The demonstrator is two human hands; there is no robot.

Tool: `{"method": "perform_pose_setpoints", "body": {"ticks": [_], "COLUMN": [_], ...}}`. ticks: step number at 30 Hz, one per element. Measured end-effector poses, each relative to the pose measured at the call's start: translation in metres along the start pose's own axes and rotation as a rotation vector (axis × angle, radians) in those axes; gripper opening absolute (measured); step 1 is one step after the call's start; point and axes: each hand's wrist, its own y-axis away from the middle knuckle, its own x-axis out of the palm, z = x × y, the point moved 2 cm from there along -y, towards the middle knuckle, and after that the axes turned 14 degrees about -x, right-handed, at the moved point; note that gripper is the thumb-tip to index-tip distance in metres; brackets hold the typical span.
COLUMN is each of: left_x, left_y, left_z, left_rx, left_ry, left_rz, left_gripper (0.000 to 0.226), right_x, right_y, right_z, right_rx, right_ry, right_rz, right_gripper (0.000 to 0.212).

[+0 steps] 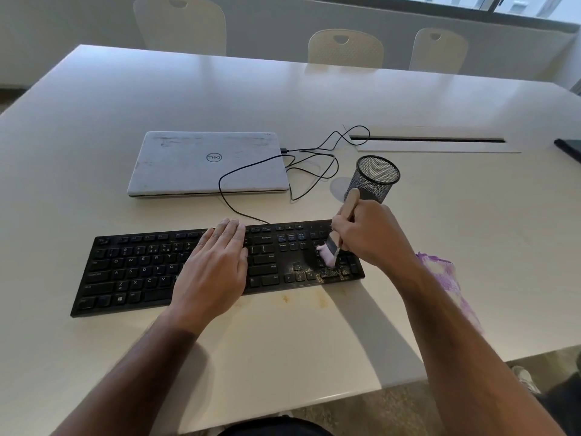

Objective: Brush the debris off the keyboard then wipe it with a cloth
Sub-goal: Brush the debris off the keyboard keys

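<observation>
A black keyboard [132, 272] lies across the white table [283, 341]. My left hand [217, 269] rests flat on its middle keys, fingers straight. My right hand [371, 236] grips the wooden handle of a small brush [328, 251], whose pale pink bristles touch the number pad at the keyboard's right end. Yellowish debris [330, 273] is scattered over the lower right keys, and some lies on the table just in front of the keyboard. A purple and white cloth [446, 278] lies on the table to the right, partly hidden by my right forearm.
A closed white laptop [207, 163] lies behind the keyboard, with a black cable [314, 171] looping beside it. A black mesh pen cup [374, 180] stands just behind my right hand. A cable slot [434, 140] is set in the table farther back. Chairs stand along the far edge.
</observation>
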Motion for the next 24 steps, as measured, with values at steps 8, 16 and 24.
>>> {"method": "perform_pose_setpoints", "body": {"ticks": [8,16,24], "left_x": [0.0,-0.001,-0.001], "left_y": [0.0,0.001,0.0], "left_z": [0.0,-0.001,0.0], "left_rx": [0.0,0.002,0.003], "left_ry": [0.002,0.002,0.011], "left_rz": [0.0,-0.005,-0.002], "left_gripper": [0.061,0.061,0.061], "right_x": [-0.004,-0.004,-0.032], "right_y": [-0.001,-0.004,-0.004], "right_z": [-0.004,-0.002,-0.022], "right_rx": [-0.079,-0.252,-0.208], "right_ry": [0.046,-0.169,0.051], "right_rz": [0.123,0.269,0.265], "right_gripper": [0.031,0.021,0.029]}}
